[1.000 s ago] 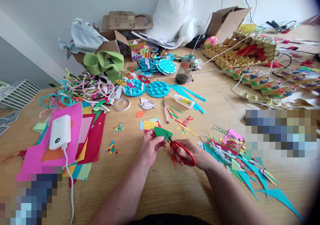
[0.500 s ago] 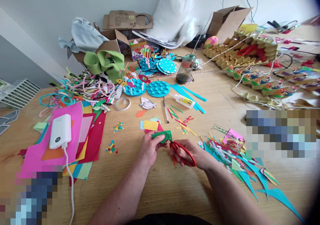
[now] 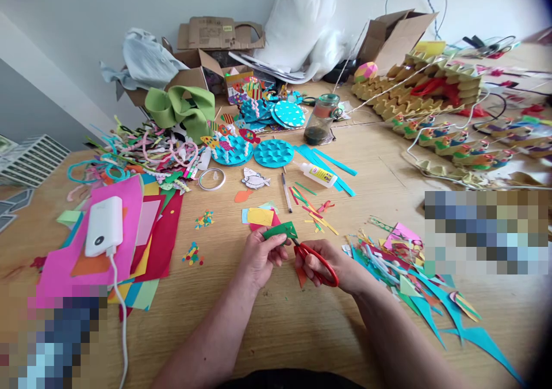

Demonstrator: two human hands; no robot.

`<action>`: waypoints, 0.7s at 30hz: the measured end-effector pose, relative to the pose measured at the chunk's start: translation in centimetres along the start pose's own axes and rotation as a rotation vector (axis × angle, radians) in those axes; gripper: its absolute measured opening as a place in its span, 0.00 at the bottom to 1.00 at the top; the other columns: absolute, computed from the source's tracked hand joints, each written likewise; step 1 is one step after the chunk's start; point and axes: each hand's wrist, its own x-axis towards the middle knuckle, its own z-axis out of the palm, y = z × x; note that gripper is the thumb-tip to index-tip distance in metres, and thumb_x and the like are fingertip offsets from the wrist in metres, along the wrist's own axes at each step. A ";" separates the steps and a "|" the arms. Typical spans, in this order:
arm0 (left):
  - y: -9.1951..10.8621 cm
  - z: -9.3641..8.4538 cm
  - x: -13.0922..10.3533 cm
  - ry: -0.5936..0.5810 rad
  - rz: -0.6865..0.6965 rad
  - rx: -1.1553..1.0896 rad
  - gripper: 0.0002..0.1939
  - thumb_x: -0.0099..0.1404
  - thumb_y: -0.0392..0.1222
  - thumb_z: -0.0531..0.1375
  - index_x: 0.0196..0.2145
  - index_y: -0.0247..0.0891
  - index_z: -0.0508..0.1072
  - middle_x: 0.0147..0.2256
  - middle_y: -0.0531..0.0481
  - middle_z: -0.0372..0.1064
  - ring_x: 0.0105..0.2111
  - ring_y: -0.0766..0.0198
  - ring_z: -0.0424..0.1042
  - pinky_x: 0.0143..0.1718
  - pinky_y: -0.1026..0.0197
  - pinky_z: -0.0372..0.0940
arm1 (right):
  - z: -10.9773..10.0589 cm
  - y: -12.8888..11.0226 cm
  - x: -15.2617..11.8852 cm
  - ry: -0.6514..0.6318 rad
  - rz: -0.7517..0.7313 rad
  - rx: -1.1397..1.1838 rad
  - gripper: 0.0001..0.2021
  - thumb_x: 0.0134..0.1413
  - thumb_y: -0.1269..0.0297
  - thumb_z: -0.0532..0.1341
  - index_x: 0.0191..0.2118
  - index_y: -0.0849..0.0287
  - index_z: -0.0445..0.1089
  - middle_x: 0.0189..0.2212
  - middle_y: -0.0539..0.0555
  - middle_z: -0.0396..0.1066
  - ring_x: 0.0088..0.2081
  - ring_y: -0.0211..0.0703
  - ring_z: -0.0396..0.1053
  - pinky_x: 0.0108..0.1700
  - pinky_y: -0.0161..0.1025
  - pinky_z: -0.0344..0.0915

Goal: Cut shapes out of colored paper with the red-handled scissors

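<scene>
My left hand (image 3: 257,255) pinches a small green paper piece (image 3: 281,230) just above the wooden table (image 3: 276,325). My right hand (image 3: 334,268) grips red-handled scissors (image 3: 314,259), whose blades point up-left and meet the right edge of the green piece. A small orange scrap (image 3: 301,276) lies under my right fingers. Yellow and pink paper pieces (image 3: 260,216) lie just beyond the green one.
A white power bank (image 3: 103,227) with a cable rests on pink and red sheets at the left. Teal scraps (image 3: 431,297) are piled at the right. Farther back lie a glue bottle (image 3: 316,174), a pen (image 3: 285,192), teal paper discs (image 3: 272,153), a jar (image 3: 321,119) and cardboard boxes.
The green piece has turned in my left hand from tilted to nearly flat, and the scissors have stayed at its right edge. My hands have barely shifted.
</scene>
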 end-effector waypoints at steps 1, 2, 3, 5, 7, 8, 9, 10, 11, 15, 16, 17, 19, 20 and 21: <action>0.0 -0.1 0.0 -0.006 -0.002 -0.003 0.13 0.47 0.40 0.67 0.28 0.32 0.69 0.23 0.51 0.71 0.15 0.74 0.64 0.11 0.72 0.51 | 0.0 0.0 0.0 0.002 -0.001 0.000 0.31 0.44 0.34 0.57 0.30 0.65 0.65 0.18 0.49 0.62 0.17 0.31 0.59 0.18 0.29 0.52; -0.1 -0.1 0.1 -0.009 -0.006 -0.005 0.13 0.47 0.40 0.67 0.28 0.31 0.70 0.23 0.51 0.71 0.15 0.74 0.65 0.11 0.72 0.52 | 0.0 -0.1 0.0 0.000 0.000 0.001 0.31 0.44 0.34 0.57 0.29 0.65 0.65 0.17 0.48 0.62 0.16 0.31 0.59 0.18 0.29 0.52; -0.1 -0.2 0.1 -0.009 -0.011 -0.007 0.12 0.47 0.40 0.67 0.28 0.31 0.71 0.23 0.50 0.71 0.15 0.74 0.65 0.12 0.72 0.52 | 0.0 -0.1 0.0 -0.002 0.002 0.001 0.31 0.44 0.34 0.57 0.29 0.65 0.65 0.17 0.48 0.62 0.16 0.31 0.59 0.18 0.28 0.52; -0.1 -0.3 0.2 -0.001 -0.024 -0.010 0.12 0.47 0.40 0.67 0.27 0.30 0.71 0.23 0.50 0.71 0.15 0.73 0.66 0.11 0.72 0.52 | 0.0 -0.2 -0.1 -0.009 0.006 0.001 0.31 0.45 0.34 0.57 0.29 0.65 0.65 0.18 0.49 0.62 0.17 0.31 0.59 0.18 0.28 0.52; -0.1 -0.3 0.2 0.013 -0.033 -0.017 0.12 0.46 0.40 0.67 0.26 0.31 0.71 0.22 0.51 0.71 0.15 0.73 0.65 0.11 0.72 0.51 | 0.0 -0.2 -0.1 -0.017 0.013 -0.001 0.30 0.45 0.35 0.57 0.29 0.65 0.65 0.18 0.49 0.63 0.17 0.31 0.59 0.18 0.28 0.52; -0.1 -0.3 0.2 0.020 -0.035 -0.020 0.11 0.45 0.40 0.67 0.25 0.31 0.71 0.21 0.51 0.71 0.15 0.73 0.65 0.11 0.72 0.51 | 0.0 -0.2 -0.1 -0.022 0.019 -0.002 0.30 0.45 0.35 0.57 0.29 0.64 0.65 0.18 0.50 0.64 0.17 0.31 0.59 0.18 0.28 0.52; 0.0 -0.2 0.2 0.026 -0.037 -0.024 0.11 0.45 0.40 0.67 0.24 0.31 0.70 0.21 0.51 0.70 0.14 0.74 0.64 0.10 0.72 0.50 | 0.0 -0.2 -0.1 -0.027 0.025 -0.004 0.30 0.45 0.35 0.57 0.29 0.64 0.64 0.19 0.50 0.64 0.17 0.31 0.60 0.18 0.28 0.52; 0.0 -0.2 0.1 0.029 -0.042 -0.025 0.11 0.45 0.40 0.67 0.24 0.32 0.70 0.20 0.52 0.70 0.14 0.74 0.63 0.10 0.72 0.49 | 0.0 -0.2 -0.2 -0.034 0.030 -0.007 0.30 0.44 0.34 0.57 0.29 0.64 0.64 0.19 0.51 0.65 0.17 0.31 0.60 0.18 0.28 0.52; 0.1 -0.1 0.1 0.031 -0.046 -0.024 0.11 0.44 0.40 0.67 0.23 0.32 0.69 0.20 0.53 0.69 0.13 0.74 0.62 0.10 0.71 0.49 | 0.0 -0.2 -0.2 -0.041 0.037 -0.009 0.30 0.44 0.34 0.57 0.29 0.64 0.64 0.20 0.51 0.66 0.18 0.32 0.61 0.18 0.28 0.53; 0.2 -0.1 0.0 0.019 -0.052 0.003 0.12 0.44 0.41 0.67 0.22 0.33 0.68 0.19 0.54 0.68 0.11 0.74 0.61 0.09 0.70 0.46 | 0.1 -0.4 -0.2 -0.064 0.045 -0.008 0.30 0.44 0.35 0.57 0.30 0.64 0.64 0.22 0.52 0.66 0.19 0.32 0.61 0.18 0.28 0.53; 0.2 -0.1 0.0 0.015 -0.052 0.014 0.12 0.44 0.41 0.67 0.22 0.33 0.68 0.19 0.54 0.67 0.11 0.74 0.60 0.09 0.70 0.46 | 0.1 -0.4 -0.2 -0.066 0.044 -0.007 0.30 0.44 0.35 0.57 0.30 0.64 0.64 0.22 0.52 0.66 0.19 0.32 0.61 0.18 0.28 0.53; 0.2 -0.1 0.0 0.011 -0.052 0.025 0.13 0.43 0.42 0.67 0.22 0.33 0.68 0.19 0.55 0.67 0.11 0.74 0.61 0.09 0.70 0.46 | 0.0 -0.4 -0.2 -0.068 0.043 -0.008 0.30 0.44 0.35 0.57 0.30 0.64 0.64 0.22 0.52 0.66 0.19 0.32 0.61 0.19 0.29 0.53; 0.2 -0.1 0.0 0.012 -0.054 0.039 0.13 0.43 0.42 0.67 0.23 0.33 0.68 0.19 0.55 0.67 0.11 0.74 0.61 0.09 0.70 0.46 | 0.0 -0.5 -0.2 -0.069 0.038 -0.013 0.30 0.44 0.35 0.58 0.30 0.64 0.64 0.22 0.52 0.66 0.19 0.32 0.61 0.19 0.29 0.54; 0.2 -0.1 0.0 0.016 -0.056 0.040 0.13 0.43 0.42 0.67 0.23 0.33 0.68 0.19 0.55 0.67 0.11 0.74 0.61 0.09 0.70 0.46 | -0.1 -0.5 -0.2 -0.068 0.036 -0.015 0.30 0.44 0.35 0.58 0.29 0.64 0.64 0.21 0.52 0.66 0.18 0.32 0.60 0.19 0.29 0.54; 0.2 -0.1 0.0 0.021 -0.059 0.040 0.13 0.43 0.42 0.67 0.23 0.33 0.68 0.19 0.54 0.67 0.11 0.74 0.61 0.09 0.70 0.46 | -0.1 -0.5 -0.2 -0.066 0.036 -0.016 0.29 0.44 0.35 0.58 0.29 0.64 0.64 0.21 0.52 0.66 0.18 0.31 0.60 0.19 0.29 0.54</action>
